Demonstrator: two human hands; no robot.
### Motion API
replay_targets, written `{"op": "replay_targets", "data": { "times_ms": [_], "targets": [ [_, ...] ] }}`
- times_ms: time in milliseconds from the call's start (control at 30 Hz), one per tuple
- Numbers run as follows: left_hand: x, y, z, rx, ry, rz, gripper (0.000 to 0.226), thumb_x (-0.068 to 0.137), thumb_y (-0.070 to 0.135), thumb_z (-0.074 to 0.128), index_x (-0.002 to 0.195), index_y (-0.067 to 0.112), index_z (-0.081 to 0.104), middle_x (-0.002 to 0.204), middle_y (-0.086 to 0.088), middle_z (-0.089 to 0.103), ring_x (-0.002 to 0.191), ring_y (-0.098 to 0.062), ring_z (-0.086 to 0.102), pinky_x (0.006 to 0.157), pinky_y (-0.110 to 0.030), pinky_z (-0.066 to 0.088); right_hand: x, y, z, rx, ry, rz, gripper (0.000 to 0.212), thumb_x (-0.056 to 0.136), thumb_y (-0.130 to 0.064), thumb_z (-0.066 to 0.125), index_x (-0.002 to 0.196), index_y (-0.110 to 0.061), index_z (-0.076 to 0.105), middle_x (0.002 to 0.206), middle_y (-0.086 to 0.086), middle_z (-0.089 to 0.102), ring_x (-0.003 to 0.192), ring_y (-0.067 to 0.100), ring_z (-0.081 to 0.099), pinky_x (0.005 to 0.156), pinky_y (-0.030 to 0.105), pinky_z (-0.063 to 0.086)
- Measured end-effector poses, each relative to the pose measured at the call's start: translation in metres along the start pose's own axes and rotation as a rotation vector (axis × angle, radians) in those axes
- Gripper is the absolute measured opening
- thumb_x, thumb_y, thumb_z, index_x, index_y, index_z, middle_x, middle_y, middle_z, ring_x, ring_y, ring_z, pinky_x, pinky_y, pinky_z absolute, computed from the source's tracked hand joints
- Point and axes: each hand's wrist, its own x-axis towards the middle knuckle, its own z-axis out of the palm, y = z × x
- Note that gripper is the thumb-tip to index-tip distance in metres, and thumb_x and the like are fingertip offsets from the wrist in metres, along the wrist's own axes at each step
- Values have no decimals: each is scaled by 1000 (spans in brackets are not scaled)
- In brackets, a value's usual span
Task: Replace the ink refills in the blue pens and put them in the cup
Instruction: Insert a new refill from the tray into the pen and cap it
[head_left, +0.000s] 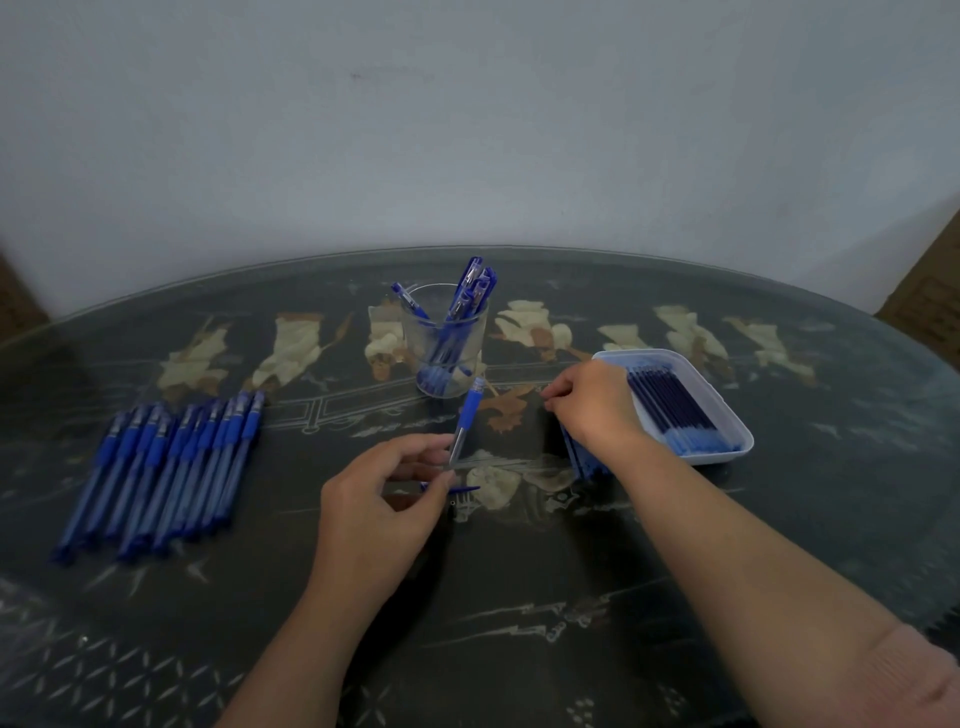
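My left hand pinches the clear barrel of a blue pen whose tip points away, toward the glass cup. The cup holds several blue pens. Under the left hand a blue pen cap lies on the table. My right hand hovers with curled fingers over a small pile of refills beside the white tray; what its fingertips hold is hidden. The tray holds several dark blue refills. A row of several blue pens lies at the left.
The dark table has a glass top and pale inlay figures. Its far edge meets a plain wall. The tray sits at the right, the cup in the middle toward the back.
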Motion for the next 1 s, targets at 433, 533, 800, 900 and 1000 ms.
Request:
{"op": "replay_targets", "data": {
  "times_ms": [433, 533, 800, 900, 1000],
  "targets": [
    [-1, 17, 5, -45, 2, 5, 36, 77, -3, 75, 98, 27, 73, 88, 9, 72, 85, -5, 68, 71, -10, 51, -22, 10, -23, 145, 98, -74, 11, 90, -12, 68, 97, -13, 77, 87, -1, 71, 71, 1, 56, 62, 3, 38],
    [-4, 25, 12, -78, 7, 3, 36, 78, -1, 75, 97, 29, 72, 87, 8, 72, 84, -2, 67, 70, -8, 50, -28, 28, -43, 159, 222, -34, 13, 90, -10, 67, 98, -11, 78, 95, 3, 75, 82, 10, 63, 69, 9, 37],
    [-12, 23, 36, -82, 16, -20, 37, 81, -2, 73, 96, 30, 70, 88, 11, 70, 84, -2, 67, 72, -11, 51, -20, 54, -56, -52, 167, 190, 21, 92, -7, 57, 95, -4, 77, 100, 8, 75, 96, 24, 67, 71, 24, 45],
    [-13, 20, 39, -70, 10, -2, 37, 80, -3, 73, 97, 29, 70, 87, 7, 71, 85, -5, 68, 72, -13, 52, -11, 59, -53, -124, 98, 203, 24, 91, -6, 54, 100, -5, 76, 106, 8, 74, 103, 26, 65, 85, 33, 52],
    [-13, 18, 39, -64, 5, 16, 36, 79, -3, 74, 99, 27, 71, 89, 5, 71, 86, -8, 68, 73, -15, 54, -3, 64, -48, -144, 60, 186, 29, 93, -6, 52, 109, -13, 76, 111, 4, 73, 107, 24, 64, 92, 30, 50]
  ]
}}
